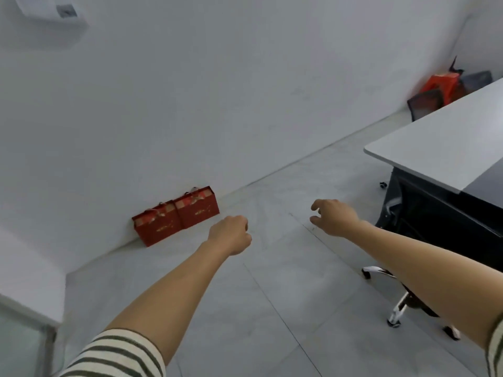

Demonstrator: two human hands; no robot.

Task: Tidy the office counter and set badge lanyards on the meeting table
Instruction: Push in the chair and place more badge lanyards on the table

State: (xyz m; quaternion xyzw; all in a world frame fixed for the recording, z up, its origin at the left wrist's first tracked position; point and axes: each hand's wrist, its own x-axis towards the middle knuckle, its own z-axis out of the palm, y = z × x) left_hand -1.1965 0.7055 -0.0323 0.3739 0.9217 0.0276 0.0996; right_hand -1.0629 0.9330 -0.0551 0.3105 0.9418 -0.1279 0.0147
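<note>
Both of my arms reach forward over the grey tiled floor. My left hand [231, 234] is curled into a loose fist and holds nothing that I can see. My right hand [333, 216] hangs with its fingers loosely bent downward, empty. The white meeting table [435, 140] stands at the right, its near corner just right of my right hand. No lanyards or badges are in view, and no counter items show.
Two red gift bags [177, 216] lean against the white wall beyond my left hand. An office chair [402, 284] with a chrome wheeled base sits under the table. More chairs and a red bag [443, 85] fill the far right corner. A white ledge [30, 292] is at the lower left.
</note>
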